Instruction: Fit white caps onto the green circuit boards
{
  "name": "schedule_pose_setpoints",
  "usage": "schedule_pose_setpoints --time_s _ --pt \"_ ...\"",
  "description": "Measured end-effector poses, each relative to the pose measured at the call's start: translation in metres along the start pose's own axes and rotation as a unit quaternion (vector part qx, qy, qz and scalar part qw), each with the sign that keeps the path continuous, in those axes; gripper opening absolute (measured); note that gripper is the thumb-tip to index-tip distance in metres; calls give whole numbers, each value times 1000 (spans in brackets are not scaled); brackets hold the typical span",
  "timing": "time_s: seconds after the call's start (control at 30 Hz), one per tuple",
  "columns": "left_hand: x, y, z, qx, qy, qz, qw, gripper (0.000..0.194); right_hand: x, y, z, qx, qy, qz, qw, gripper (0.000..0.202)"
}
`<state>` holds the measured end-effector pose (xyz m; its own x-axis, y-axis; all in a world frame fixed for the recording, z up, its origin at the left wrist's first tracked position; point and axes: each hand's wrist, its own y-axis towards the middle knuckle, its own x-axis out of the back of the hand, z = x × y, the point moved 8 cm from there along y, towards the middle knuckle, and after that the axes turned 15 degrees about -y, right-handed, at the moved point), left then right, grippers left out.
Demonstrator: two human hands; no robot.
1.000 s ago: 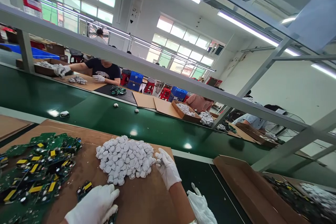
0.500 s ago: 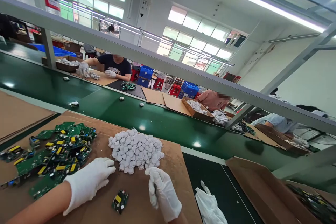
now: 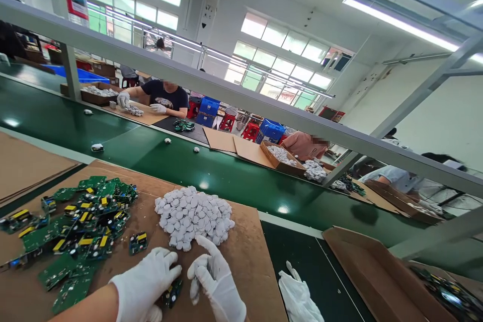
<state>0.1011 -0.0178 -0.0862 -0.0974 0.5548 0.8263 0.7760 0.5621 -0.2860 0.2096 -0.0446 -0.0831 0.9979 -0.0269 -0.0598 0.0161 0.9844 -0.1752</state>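
Green, the circuit board (image 3: 173, 297) lies our side of the white pile (image 3: 194, 216), visible length slanting pileward; our left hand (image 3: 147, 282) half covers it, our right hand (image 3: 219, 282) apart; we cannot tell either's grip.

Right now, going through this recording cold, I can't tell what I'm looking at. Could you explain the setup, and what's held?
There's no machine here: a person in white gloves works by hand, and a single head-worn camera looks forward and down. On a brown cardboard sheet lie a heap of green circuit boards on the left, a single board beside it, and a pile of white pieces. The left hand partly covers another small board; whether it grips it is hidden. The right hand points its index finger at the pile's near edge; nothing is plainly held. Beyond runs a long green surface.
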Motion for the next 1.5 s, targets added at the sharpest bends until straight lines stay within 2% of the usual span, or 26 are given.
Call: schedule_pose_setpoints --time_s 0.13,0.27,0.33,0.43,0.53,0.63,0.73,0.8,0.9,1.0,1.1,1.17,1.23,1.3,1.37,1.5 --pt "-4 3 -4 32 -9 -14 999 51 6 -7 5 27 -31 -10 999 55" --pt "0 -1 -9 73 -17 -60 995 56 11 -14 -1 1 -82 -14 997 56" --pt "-5 -1 -11 85 -21 -52 995 60 13 -16 -8 -19 -124 -17 992 51" --pt "-13 0 -7 96 -30 -36 994 62 13 -15 -18 -13 -163 -10 987 57" --pt "-16 1 -2 93 -54 -43 993 59 15 -13 -25 -9 -181 -14 983 58" --pt "-16 1 4 86 -72 -50 992 58 19 -13 -28 -23 -174 -37 984 45" --pt "-16 1 7 78 -86 -51 992 61 22 -12 -21 4 -199 -63 978 33" --pt "-16 2 8 70 -89 -51 992 61 20 -11 -23 0 -220 -57 974 27" --pt "-15 3 8 56 -85 -52 993 56 17 -6 -31 -17 -230 -32 973 28" --pt "-13 4 6 52 -87 -54 993 53 16 1 -29 40 -239 -44 969 19" --pt "-10 4 5 53 -91 -61 993 53 22 4 -30 83 -194 -94 973 30" --pt "-8 4 4 48 -92 -63 993 52 26 2 -36 53 -143 -113 982 43" --pt "-6 3 4 43 -93 -62 993 50 25 -3 -37 9 -134 -99 986 46" --pt "-6 2 4 39 -95 -59 993 49 19 -7 -33 -26 -169 -58 983 26" --pt "-6 1 3 34 -94 -63 993 45 14 -9 -22 -13 -216 -36 976 16" --pt "-7 0 1 25 -85 -72 994 36 10 -9 -11 29 -259 -42 965 26"
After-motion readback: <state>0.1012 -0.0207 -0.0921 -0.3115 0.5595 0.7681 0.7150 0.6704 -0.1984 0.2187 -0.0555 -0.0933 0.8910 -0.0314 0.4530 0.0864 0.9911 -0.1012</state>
